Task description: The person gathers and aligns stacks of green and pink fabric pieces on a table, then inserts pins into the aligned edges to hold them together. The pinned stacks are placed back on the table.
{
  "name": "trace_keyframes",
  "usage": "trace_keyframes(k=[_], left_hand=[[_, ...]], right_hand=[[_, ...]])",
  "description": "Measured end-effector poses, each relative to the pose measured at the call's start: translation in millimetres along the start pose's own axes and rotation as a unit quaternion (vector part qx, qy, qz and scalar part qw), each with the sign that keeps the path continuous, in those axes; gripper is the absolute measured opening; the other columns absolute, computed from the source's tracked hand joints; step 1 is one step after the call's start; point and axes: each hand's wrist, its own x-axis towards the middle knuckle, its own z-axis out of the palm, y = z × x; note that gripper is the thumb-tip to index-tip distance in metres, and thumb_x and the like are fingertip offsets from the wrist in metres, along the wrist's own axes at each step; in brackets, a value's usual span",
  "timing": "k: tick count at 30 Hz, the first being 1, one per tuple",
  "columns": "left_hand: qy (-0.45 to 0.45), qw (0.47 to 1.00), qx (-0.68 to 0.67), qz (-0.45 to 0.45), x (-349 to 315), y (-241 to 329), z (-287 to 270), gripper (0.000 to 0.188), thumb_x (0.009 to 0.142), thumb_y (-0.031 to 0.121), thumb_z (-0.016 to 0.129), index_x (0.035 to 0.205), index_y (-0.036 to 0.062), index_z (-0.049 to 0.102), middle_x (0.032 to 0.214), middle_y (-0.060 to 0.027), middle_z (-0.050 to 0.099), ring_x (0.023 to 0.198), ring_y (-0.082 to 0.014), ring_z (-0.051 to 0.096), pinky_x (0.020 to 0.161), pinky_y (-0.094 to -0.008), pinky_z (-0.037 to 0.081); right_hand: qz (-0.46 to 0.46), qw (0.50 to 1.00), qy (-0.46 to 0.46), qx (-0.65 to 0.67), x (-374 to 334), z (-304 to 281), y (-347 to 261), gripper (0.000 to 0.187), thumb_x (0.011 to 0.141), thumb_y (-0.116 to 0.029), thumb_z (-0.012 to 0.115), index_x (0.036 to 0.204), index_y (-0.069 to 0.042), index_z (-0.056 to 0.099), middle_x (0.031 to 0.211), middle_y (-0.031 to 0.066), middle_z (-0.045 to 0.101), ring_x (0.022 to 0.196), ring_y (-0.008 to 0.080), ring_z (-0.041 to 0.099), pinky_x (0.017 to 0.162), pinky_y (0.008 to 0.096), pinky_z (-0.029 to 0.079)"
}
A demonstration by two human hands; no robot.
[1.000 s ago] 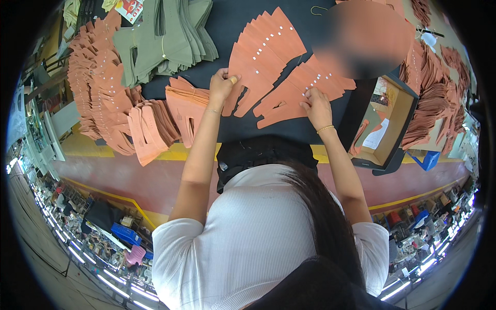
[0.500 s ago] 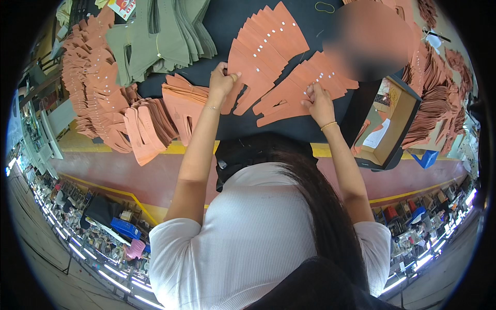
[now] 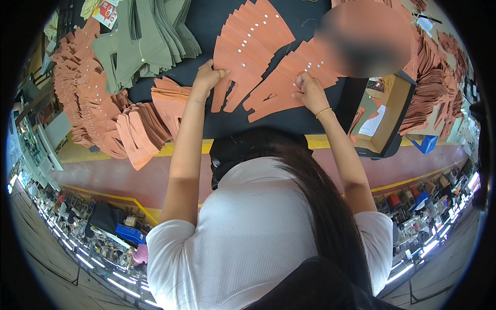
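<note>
My left hand (image 3: 209,76) pinches the edge of a fanned stack of terracotta leather pieces (image 3: 250,41) with small white stickers, lying on the black table (image 3: 217,15). My right hand (image 3: 310,90), with a thin bracelet at the wrist, presses its fingertips on a second fanned row of the same pieces (image 3: 289,85). Both forearms reach up from my white ribbed top.
Olive-green cut pieces (image 3: 150,41) lie stacked at the back left, with heaps of terracotta pieces (image 3: 93,108) to the left and more (image 3: 434,93) at the right. An open brown box (image 3: 385,121) with papers stands right of my right arm. A yellow table edge (image 3: 170,150) runs below.
Both hands stay on the fanned pieces; the left hand has shifted slightly along the edge of its stack, and the view has tilted a little.
</note>
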Motion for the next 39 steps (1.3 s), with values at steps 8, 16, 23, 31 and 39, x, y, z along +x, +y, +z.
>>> trace_keyframes(k=[8, 16, 23, 31, 39], left_hand=[[-0.029, 0.999, -0.021, -0.006, -2, 0, -5, 0.043, 0.082, 0.014, 0.074, 0.117, -0.0037, 0.058, 0.109, -0.0139, 0.066, 0.098, -0.0207, 0.065, 0.088, -0.0320, 0.050], [-0.019, 0.997, -0.073, -0.009, 1, 6, -7, 0.043, 0.082, 0.015, 0.075, 0.117, -0.0040, 0.059, 0.108, -0.0150, 0.066, 0.098, -0.0219, 0.065, 0.087, -0.0320, 0.051], [-0.057, 0.989, -0.135, -0.023, 10, 6, -8, 0.042, 0.081, 0.013, 0.075, 0.116, -0.0039, 0.060, 0.107, -0.0149, 0.067, 0.096, -0.0218, 0.065, 0.086, -0.0325, 0.052], [-0.017, 0.995, -0.089, -0.032, 5, 18, 4, 0.044, 0.082, 0.010, 0.073, 0.120, -0.0056, 0.056, 0.112, -0.0166, 0.065, 0.103, -0.0230, 0.063, 0.090, -0.0331, 0.050], [0.004, 0.994, -0.101, -0.029, 3, 18, 9, 0.041, 0.082, 0.008, 0.071, 0.118, -0.0047, 0.056, 0.111, -0.0158, 0.065, 0.100, -0.0232, 0.064, 0.090, -0.0338, 0.050]], right_hand=[[0.000, 1.000, 0.004, -0.007, -1, 1, -1, 0.041, 0.066, -0.006, 0.081, 0.095, -0.008, 0.052, 0.089, 0.0093, 0.064, 0.091, 0.0325, 0.057, 0.081, 0.0419, 0.046], [0.000, 1.000, 0.007, -0.020, 0, 1, -4, 0.042, 0.066, -0.006, 0.082, 0.096, -0.007, 0.052, 0.093, 0.0084, 0.065, 0.091, 0.0319, 0.057, 0.082, 0.0414, 0.046], [0.009, 1.000, 0.002, -0.020, 0, -1, -5, 0.042, 0.065, -0.006, 0.082, 0.096, -0.007, 0.053, 0.089, 0.0080, 0.064, 0.089, 0.0302, 0.057, 0.080, 0.0404, 0.047], [0.003, 1.000, 0.001, -0.014, 1, 0, -4, 0.043, 0.065, -0.003, 0.083, 0.093, -0.006, 0.051, 0.081, 0.0077, 0.057, 0.081, 0.0262, 0.055, 0.076, 0.0380, 0.046], [-0.070, 0.993, 0.045, -0.084, -7, -2, -18, 0.030, 0.071, -0.004, 0.077, 0.091, -0.004, 0.055, 0.083, 0.0087, 0.059, 0.081, 0.0263, 0.057, 0.075, 0.0391, 0.046]])
